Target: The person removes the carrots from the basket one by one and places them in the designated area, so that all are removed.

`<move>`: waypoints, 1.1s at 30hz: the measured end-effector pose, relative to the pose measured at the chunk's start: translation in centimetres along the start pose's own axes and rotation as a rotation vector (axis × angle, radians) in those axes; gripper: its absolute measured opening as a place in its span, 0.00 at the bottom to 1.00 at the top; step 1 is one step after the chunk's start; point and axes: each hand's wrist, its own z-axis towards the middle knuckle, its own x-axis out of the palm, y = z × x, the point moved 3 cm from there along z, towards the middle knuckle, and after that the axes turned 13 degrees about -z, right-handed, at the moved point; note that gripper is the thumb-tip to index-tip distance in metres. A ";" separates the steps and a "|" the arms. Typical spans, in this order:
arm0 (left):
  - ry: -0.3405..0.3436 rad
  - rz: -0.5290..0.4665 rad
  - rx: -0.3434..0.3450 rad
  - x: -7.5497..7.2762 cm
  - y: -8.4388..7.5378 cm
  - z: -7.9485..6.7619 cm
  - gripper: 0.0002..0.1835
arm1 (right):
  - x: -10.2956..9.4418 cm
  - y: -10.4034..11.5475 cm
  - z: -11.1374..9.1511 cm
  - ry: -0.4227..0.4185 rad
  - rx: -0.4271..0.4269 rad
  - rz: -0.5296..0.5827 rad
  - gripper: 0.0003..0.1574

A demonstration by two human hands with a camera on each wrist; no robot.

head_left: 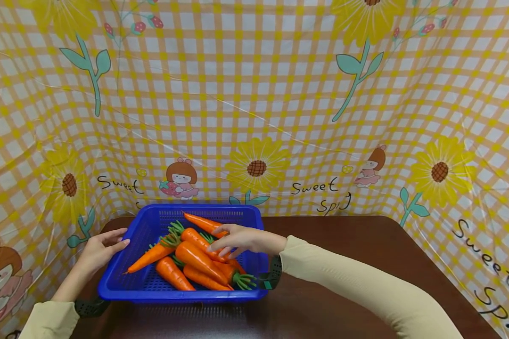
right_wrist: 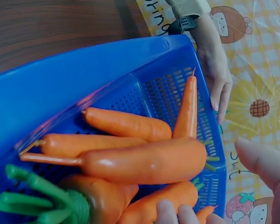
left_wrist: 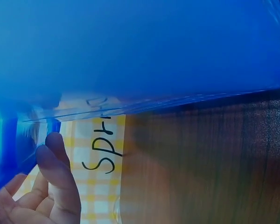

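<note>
A blue plastic basket (head_left: 182, 295) holds a heap of several orange carrots (head_left: 198, 260), some with green stem tufts (right_wrist: 42, 200). At the basket's left rim is my left hand (head_left: 96, 250), its fingertips against the edge from outside; the left wrist view shows its fingers (left_wrist: 58, 179) close beside the blue wall. My right hand (head_left: 246, 238) reaches in over the right side of the heap, palm down with loosely spread fingers. In the right wrist view its thumb (right_wrist: 266, 161) stands apart from the fingertips, which overlap the carrots at the lower edge.
The basket stands on a dark brown wooden table (head_left: 343, 263), toward the left. A checked cloth (head_left: 254, 94) with sunflowers and lettering rises behind the table and along both sides. Dark bands with cameras (head_left: 275, 272) sit at both wrists.
</note>
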 end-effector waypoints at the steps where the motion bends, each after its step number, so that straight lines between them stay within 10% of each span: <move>1: -0.001 0.003 0.004 0.0 0.0 0.0 0.34 | 0.1 0.1 0.0 0.010 0.004 -0.004 0.43; 33: -0.010 -0.030 0.014 0.1 0.2 -0.1 0.32 | 2.3 0.9 3.3 -0.027 0.080 -0.055 0.36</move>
